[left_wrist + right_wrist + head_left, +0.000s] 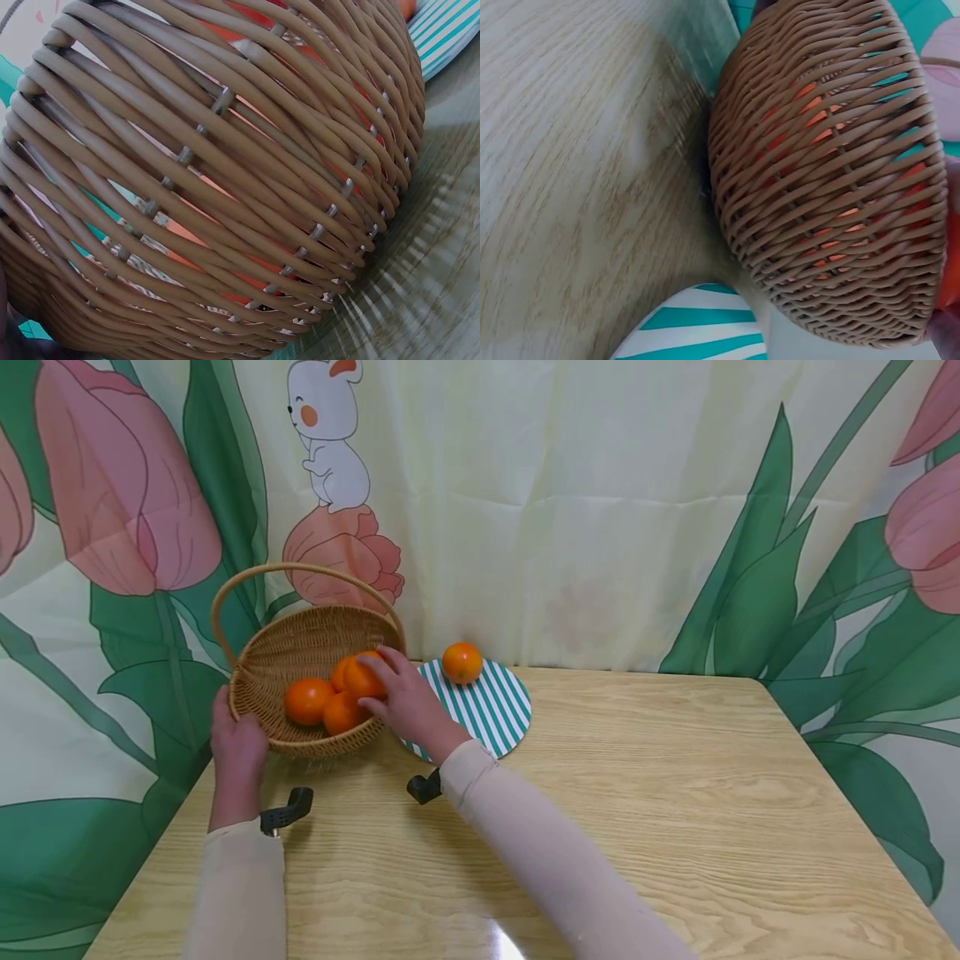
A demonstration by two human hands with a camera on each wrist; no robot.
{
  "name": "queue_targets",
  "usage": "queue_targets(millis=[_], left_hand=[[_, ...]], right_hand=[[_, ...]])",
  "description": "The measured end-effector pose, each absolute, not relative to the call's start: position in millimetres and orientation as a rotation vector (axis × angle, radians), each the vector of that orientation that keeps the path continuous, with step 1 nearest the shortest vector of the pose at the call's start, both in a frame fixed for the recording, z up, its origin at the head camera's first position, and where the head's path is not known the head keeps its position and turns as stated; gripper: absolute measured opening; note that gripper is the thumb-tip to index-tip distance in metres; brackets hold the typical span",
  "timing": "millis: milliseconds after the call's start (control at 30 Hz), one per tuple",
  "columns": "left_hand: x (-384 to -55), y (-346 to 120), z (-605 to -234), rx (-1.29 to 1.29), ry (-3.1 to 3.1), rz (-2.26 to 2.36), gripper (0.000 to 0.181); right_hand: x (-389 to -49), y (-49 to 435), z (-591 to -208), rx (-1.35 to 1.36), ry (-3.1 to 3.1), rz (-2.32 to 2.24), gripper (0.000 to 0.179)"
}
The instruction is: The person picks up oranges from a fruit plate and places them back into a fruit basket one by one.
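Note:
A brown wicker basket (315, 622) with a tall arched handle stands tilted toward me at the back left of the table. Its left rim is gripped by my left hand (238, 743). Inside lie several oranges (307, 702). My right hand (412, 697) reaches over the basket's right rim and holds one orange (364, 677) between thumb and fingers, above the others. Just right of the basket, another orange (462, 663) sits on a round mat (491, 710) with green and white stripes. Both wrist views are mostly filled by the basket's woven wall (832, 172), orange showing through its gaps.
The wooden table (675, 810) stretches out to the right and toward me. Right behind its back edge hangs a curtain (600, 527) printed with tulips and a rabbit. Black wrist mounts (287, 810) stick out from both sleeves.

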State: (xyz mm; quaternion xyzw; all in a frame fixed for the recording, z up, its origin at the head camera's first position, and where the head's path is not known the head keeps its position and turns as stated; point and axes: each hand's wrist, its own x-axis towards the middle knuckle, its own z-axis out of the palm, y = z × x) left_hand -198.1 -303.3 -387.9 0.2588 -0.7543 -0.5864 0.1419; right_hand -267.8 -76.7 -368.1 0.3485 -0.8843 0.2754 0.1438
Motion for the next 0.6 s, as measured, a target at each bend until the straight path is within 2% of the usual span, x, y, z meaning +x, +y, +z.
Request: queue_targets(millis=[267,600], left_hand=[[-198.3,-301.7,-389.9,0.758,-2.206,-1.665,0.061],[-196.8,-302.3,-387.7,0.756,-2.204,-1.673,0.061]], right_hand=[[-267.8,-74.6,-372.3,0.981,-2.575,0.766,0.054],[-270.1,-53.6,-382.9,0.967,-2.417,0.813,0.041]])
